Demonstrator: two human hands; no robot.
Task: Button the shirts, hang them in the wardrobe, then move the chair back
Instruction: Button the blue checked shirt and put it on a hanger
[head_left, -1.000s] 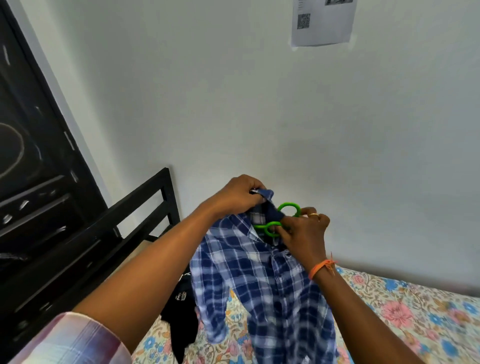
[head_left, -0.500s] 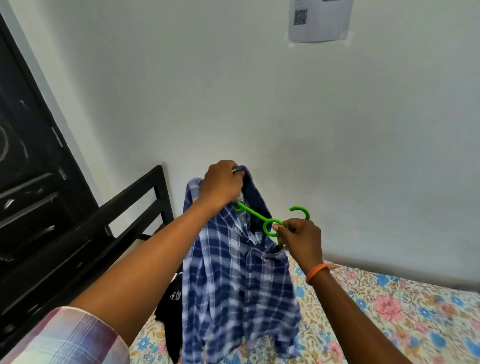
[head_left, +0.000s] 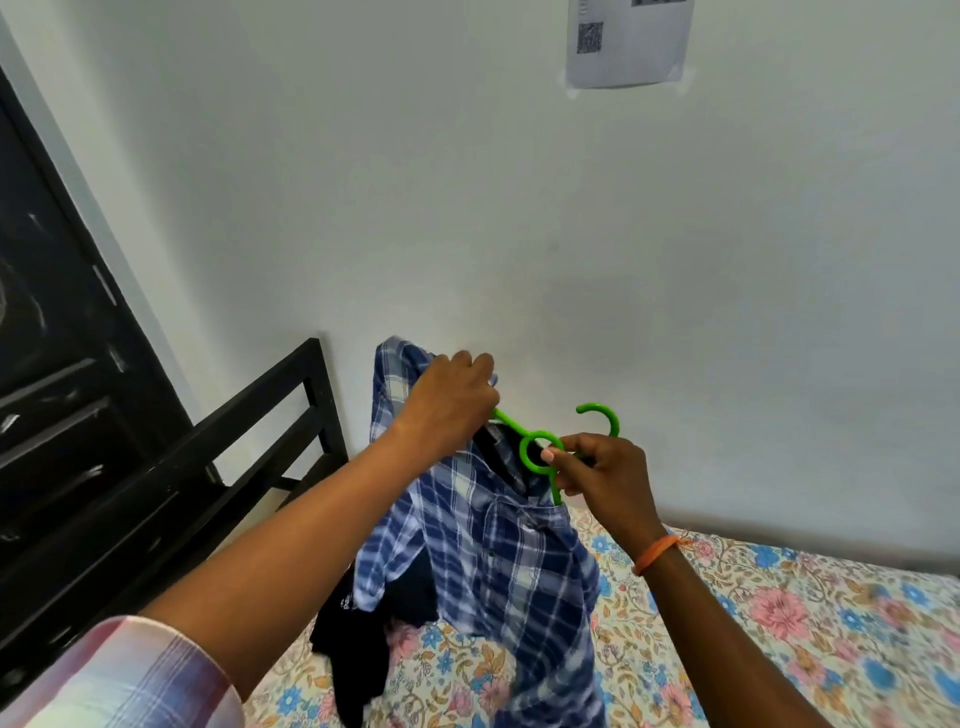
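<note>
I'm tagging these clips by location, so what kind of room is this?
Most likely a bedroom: a bed with a floral sheet and a black bed frame stands against a plain wall, and a blue plaid shirt is being fitted on a green hanger.

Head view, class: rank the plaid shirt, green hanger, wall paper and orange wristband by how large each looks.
1. plaid shirt
2. wall paper, cut off by the frame edge and farther away
3. green hanger, partly hidden
4. orange wristband

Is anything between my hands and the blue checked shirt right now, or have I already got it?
Nothing visible. Your left hand grips the shirt at its shoulder, and your right hand pinches the green hanger inside it. No wardrobe is in view.
</note>
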